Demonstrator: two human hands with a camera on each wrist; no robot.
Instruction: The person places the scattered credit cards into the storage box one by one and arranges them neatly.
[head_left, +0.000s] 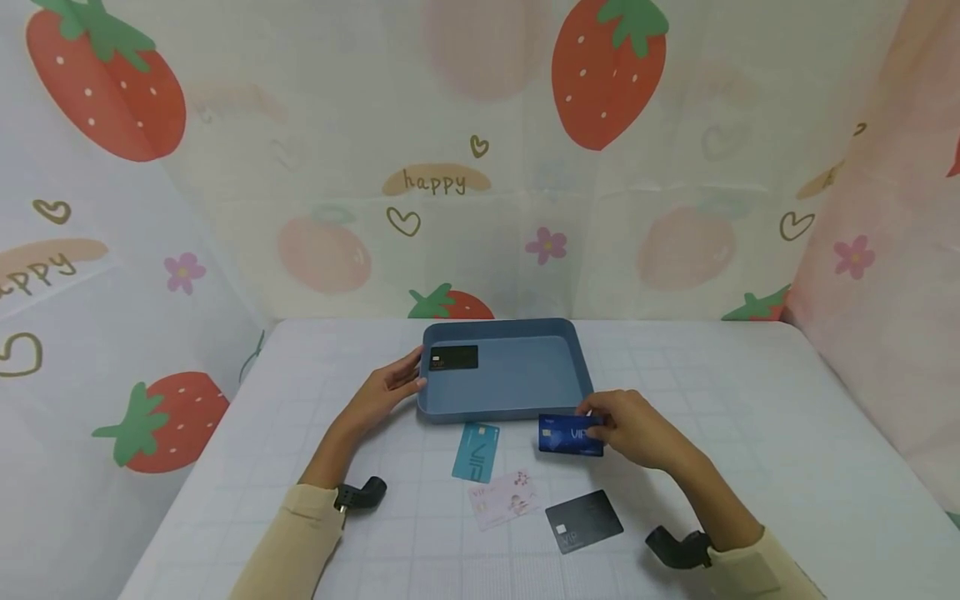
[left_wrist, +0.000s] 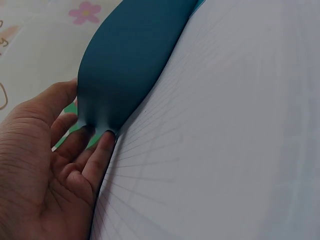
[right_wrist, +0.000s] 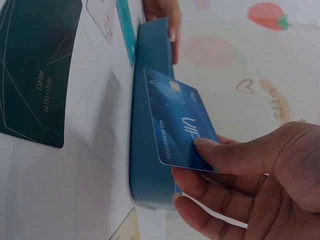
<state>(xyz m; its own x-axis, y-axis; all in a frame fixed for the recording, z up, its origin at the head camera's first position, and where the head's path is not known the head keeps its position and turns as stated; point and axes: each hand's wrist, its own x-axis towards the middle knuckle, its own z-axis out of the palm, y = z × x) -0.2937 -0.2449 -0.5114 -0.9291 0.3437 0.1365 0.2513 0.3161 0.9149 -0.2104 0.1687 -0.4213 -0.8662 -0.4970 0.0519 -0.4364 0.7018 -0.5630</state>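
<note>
A blue tray (head_left: 510, 400) lies on the table, with a black card (head_left: 453, 357) inside at its left back. My left hand (head_left: 386, 392) is at the tray's left end, fingertips against the outer wall; in the left wrist view the fingers (left_wrist: 102, 155) bend lightly there. Between thumb and fingers, my right hand (head_left: 637, 429) pinches a dark blue VIP card (head_left: 562, 434) by its right end. That card is just in front of the tray's front right part. The right wrist view shows its VIP lettering, chip and number, with the thumb (right_wrist: 210, 150) over part of the face.
In front of the tray lie a turquoise card (head_left: 476, 452), a pale pink card (head_left: 504, 500) and a dark grey card (head_left: 584, 522). White gridded cloth covers the table (head_left: 750, 433). Strawberry-print curtains (head_left: 510, 192) stand behind and at both sides.
</note>
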